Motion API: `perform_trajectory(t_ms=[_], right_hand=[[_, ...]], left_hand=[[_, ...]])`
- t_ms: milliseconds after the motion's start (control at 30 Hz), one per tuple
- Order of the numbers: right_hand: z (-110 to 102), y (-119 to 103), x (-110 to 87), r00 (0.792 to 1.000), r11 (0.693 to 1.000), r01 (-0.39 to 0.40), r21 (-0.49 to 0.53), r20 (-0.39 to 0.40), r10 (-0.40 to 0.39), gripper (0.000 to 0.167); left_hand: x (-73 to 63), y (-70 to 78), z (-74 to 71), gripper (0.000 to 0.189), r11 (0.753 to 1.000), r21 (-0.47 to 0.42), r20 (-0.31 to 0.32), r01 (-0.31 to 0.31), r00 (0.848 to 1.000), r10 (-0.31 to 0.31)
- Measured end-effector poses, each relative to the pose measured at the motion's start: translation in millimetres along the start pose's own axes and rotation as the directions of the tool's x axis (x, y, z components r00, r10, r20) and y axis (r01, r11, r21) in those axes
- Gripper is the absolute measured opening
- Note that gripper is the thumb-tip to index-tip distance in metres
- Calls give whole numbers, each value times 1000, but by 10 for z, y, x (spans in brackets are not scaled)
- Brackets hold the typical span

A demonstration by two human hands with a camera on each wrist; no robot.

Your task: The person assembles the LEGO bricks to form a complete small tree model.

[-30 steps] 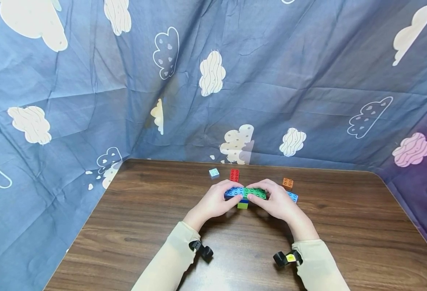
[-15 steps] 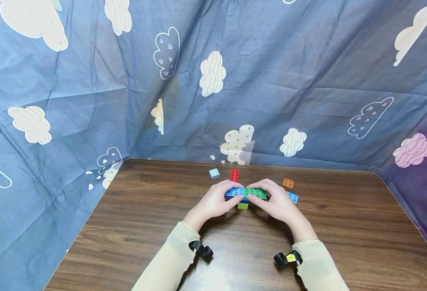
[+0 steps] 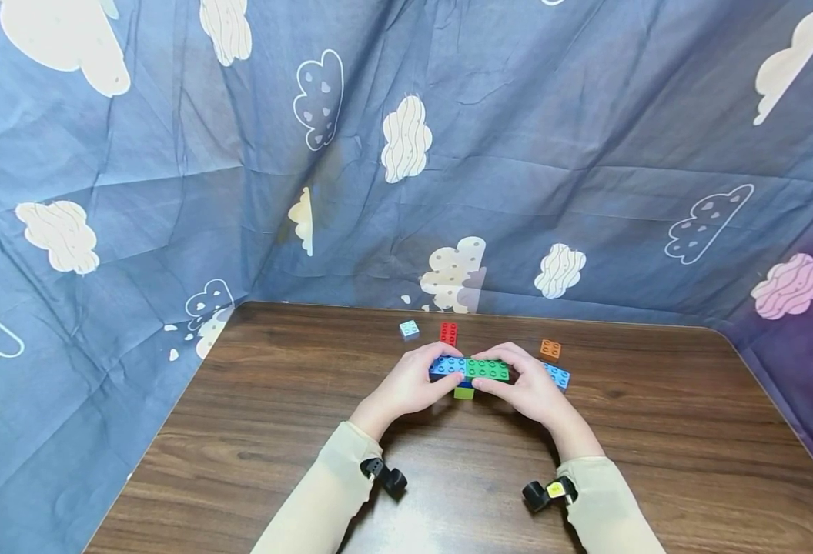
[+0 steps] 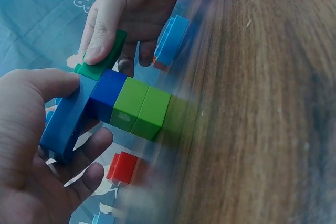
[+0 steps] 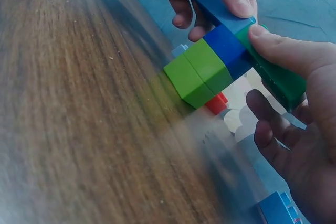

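A T-shaped build of toy building bricks stands on the table. Its stem is two lime green bricks [image 5: 197,74] with a dark blue brick [image 4: 109,94] above them. Across the top, a blue brick [image 3: 446,366] reaches left and a green brick [image 3: 488,369] reaches right, their ends meeting over the stem. My left hand [image 3: 409,382] pinches the blue brick between thumb and fingers. The green brick is pinched the same way by my right hand [image 3: 526,387]. Both thumbs are on the near side, close to where the two top bricks meet.
Behind the build lie a red brick [image 3: 448,332] and a pale blue brick [image 3: 409,329]. To the right, an orange brick [image 3: 550,349] and another blue brick [image 3: 557,375] lie beyond my right hand. A cloud-patterned cloth [image 3: 351,231] hangs along the wooden table's [image 3: 254,431] far edge.
My right thumb has slipped slightly lower on the near side of the green brick, showing more of its studs. Otherwise the hands and bricks keep their places.
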State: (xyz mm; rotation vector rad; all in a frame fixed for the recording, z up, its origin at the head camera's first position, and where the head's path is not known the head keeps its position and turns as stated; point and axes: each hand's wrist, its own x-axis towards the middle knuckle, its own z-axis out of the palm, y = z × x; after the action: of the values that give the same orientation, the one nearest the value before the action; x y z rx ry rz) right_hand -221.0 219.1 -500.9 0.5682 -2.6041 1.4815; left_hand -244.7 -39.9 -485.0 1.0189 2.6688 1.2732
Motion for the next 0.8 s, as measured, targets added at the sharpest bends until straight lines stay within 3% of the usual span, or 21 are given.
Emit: perform_trajectory(t_ms=[300,533,800], right_hand=[[42,35,6,997,997,-73,35,26,72,34],[64,72,-17,989,978,-146,147,40,142,39],[76,95,-25,989,968,-148,205,27,145,39]], left_hand=[[-1,-22,1,30,1000,11,-9,-8,1000,8],[-6,-4,-17,30,1000,8,0,-16,1000,16],[7,9,-22,31,1000,13,1,-14,1000,14]])
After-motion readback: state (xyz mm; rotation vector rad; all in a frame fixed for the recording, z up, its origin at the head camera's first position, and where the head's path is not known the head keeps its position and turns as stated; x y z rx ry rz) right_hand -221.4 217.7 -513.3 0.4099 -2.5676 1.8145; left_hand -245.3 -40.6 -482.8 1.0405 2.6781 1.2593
